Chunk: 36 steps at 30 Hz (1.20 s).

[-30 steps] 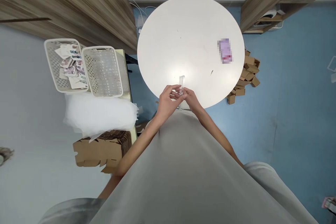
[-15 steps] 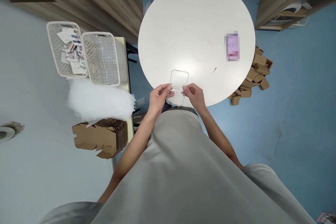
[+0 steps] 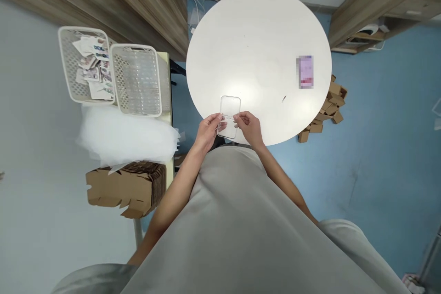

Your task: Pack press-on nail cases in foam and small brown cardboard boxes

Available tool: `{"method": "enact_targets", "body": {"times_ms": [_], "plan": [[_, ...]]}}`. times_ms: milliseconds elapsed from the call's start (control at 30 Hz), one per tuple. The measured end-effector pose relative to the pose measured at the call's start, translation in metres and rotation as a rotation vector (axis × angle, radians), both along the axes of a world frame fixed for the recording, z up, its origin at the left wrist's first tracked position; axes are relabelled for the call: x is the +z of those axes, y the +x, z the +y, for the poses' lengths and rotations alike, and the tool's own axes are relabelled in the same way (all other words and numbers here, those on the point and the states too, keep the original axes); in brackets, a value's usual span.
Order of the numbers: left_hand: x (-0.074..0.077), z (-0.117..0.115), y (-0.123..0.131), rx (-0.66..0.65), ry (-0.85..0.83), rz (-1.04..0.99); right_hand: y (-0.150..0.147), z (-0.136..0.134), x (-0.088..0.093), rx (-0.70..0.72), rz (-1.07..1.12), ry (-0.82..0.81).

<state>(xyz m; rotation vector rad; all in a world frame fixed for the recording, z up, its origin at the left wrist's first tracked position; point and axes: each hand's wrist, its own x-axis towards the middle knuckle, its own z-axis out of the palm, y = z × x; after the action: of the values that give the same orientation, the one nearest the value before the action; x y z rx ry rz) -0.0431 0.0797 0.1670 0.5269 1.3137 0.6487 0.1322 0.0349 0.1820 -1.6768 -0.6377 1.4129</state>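
A clear plastic hinged case (image 3: 230, 105) lies unfolded between my hands, at the near edge of the white round table (image 3: 255, 23). Its two halves join at a line across the middle. My left hand (image 3: 207, 131) pinches its left side near that line. Opposite, my right hand (image 3: 249, 127) grips the right side between thumb and fingers. Nothing shows inside the case. A blurred-out purple rectangular item (image 3: 306, 72) lies on the table's right part.
To the left, one white basket (image 3: 65, 66) holds printed cards and another (image 3: 158, 82) holds stacked clear cases. White sheets (image 3: 127, 135) and flattened cardboard boxes (image 3: 120, 186) lie nearer me. Small brown boxes (image 3: 332, 101) are piled right of the table.
The view has shifted slightly, so the table sits lower in the picture. Both hands still hold the unfolded case, which has moved a little to the left in view.
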Motion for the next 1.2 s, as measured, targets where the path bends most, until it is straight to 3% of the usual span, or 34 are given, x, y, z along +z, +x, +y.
{"method": "enact_targets", "body": {"times_ms": [267, 400, 533, 700, 867, 967, 1067, 1200], "plan": [[-0.022, 0.038, -0.070, 0.007, 0.011, 0.023, -0.033, 0.059, -0.087, -0.078, 0.155, -0.179], [-0.020, 0.055, -0.127, 0.038, 0.064, 0.038, -0.049, 0.086, -0.119, -0.131, -0.015, -0.278], [-0.022, 0.070, -0.198, 0.143, 0.103, 0.103, -0.059, 0.102, -0.138, -0.106, -0.292, -0.358], [-0.036, 0.110, -0.299, 0.237, 0.184, 0.406, -0.069, 0.100, -0.137, -0.123, -0.416, -0.402], [-0.054, 0.187, -0.380, 0.023, 0.315, 0.905, -0.079, 0.084, -0.119, -0.155, -0.483, -0.384], [-0.066, 0.226, -0.401, -0.240, 0.330, 1.077, -0.084, 0.069, -0.108, -0.163, -0.439, -0.317], [-0.075, 0.248, -0.405, -0.452, 0.295, 1.114, -0.089, 0.053, -0.097, -0.188, -0.394, -0.256], [-0.080, 0.254, -0.400, -0.555, 0.286, 1.151, -0.096, 0.033, -0.084, -0.224, -0.382, -0.225]]}}
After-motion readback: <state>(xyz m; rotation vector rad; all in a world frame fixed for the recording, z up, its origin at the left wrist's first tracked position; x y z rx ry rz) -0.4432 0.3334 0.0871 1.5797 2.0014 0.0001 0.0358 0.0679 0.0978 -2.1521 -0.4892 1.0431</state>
